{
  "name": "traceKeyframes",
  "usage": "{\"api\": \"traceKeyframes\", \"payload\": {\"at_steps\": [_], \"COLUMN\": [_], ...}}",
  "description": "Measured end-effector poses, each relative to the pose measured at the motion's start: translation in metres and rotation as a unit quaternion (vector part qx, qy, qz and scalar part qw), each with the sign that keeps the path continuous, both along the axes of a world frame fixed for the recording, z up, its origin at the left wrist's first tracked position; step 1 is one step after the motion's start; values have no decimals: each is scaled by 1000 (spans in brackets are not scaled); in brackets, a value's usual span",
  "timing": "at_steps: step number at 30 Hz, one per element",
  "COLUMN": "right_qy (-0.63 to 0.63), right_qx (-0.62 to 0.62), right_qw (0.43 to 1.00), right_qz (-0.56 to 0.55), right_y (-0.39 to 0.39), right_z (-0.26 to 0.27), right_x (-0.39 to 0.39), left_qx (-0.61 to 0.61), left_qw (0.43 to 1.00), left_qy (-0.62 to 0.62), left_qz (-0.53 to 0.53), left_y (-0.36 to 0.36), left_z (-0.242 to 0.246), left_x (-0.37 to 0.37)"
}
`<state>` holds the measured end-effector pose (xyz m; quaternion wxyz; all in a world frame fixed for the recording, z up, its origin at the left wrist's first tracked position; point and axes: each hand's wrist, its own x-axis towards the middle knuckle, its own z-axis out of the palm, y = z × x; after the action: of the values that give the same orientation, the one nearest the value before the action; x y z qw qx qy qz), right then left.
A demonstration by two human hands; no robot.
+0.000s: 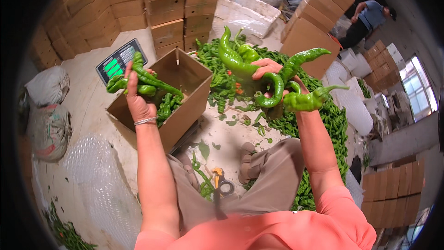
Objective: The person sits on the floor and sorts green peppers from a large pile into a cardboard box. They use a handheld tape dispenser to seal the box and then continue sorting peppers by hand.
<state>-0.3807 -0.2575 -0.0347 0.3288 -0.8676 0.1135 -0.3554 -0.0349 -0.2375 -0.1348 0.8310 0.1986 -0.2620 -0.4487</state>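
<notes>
My left hand (138, 100), with a bracelet at the wrist, holds a few long green peppers (149, 76) over the near left side of an open cardboard box (187, 118). More green peppers (168, 109) lie inside the box. To the right, my right hand (274, 80) grips several large curved green peppers (277, 90) above the floor. Under and beyond it spreads a big heap of green peppers (326, 121) with a few red ones (238, 88). A scale's display panel (121, 60) with lit green readouts stands behind the box.
Stacked cardboard boxes (168, 3) line the back. A white foam box (242, 14) stands beyond the heap. A tape dispenser (219, 180) lies between my feet. Bubble wrap (100, 177) and tied sacks (50, 128) lie left. Another person (369, 17) is at the far right.
</notes>
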Motion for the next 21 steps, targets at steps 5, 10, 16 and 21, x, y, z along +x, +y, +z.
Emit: {"api": "traceKeyframes", "payload": {"at_steps": [5,10,16,21], "right_qy": [-86,-133,-62,-98], "right_qx": [242,353,241,325], "right_qw": [966,926,967,934], "right_qz": [22,31,48,107], "right_y": [-16,-17,-35,-35], "right_z": [-19,-25,-34,-39], "right_x": [35,59,76,113], "left_qx": [37,71,264,426], "left_qw": [997,995,921,624], "left_qy": [66,42,-281,-653], "left_qz": [23,60,60,54], "left_y": [-4,1,2,13], "left_z": [-3,2,-2,-1], "left_x": [10,12,20,20]}}
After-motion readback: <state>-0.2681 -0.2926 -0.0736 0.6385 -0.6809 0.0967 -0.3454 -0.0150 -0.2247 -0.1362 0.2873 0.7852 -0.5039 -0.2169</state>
